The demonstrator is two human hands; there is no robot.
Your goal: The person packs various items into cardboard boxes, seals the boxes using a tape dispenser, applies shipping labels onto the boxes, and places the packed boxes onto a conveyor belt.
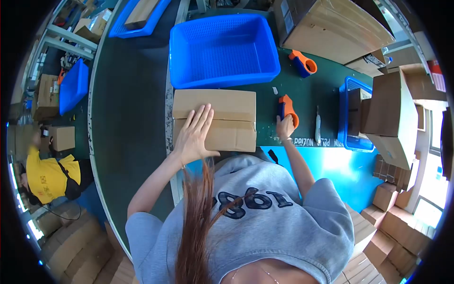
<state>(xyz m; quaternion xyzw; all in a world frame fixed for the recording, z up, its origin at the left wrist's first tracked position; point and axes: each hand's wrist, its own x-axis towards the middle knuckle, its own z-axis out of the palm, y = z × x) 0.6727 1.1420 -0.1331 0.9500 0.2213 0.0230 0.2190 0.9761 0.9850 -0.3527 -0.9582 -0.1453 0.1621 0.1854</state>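
Observation:
My left hand (195, 135) lies palm down on a closed cardboard box (234, 104), its fingers stretched out over the seam between the top flaps. The box sits flat near the front edge of the dark green table. To its right, my right hand (285, 127) has its fingers round the lower end of an orange and blue tape dispenser (287, 107), which rests on or just above the tabletop; the fingertips are partly hidden. Beyond it lies a second orange and blue tape dispenser (303, 64). A pale box cutter (318, 125) lies further right.
A blue plastic basket (224, 80) stands behind the box. Another blue basket (349, 86) holding cartons is at the right, near a large carton (340, 31). A dark conveyor belt (132, 104) runs along the left. Past it, a person in a yellow shirt (49, 177) is beside cartons.

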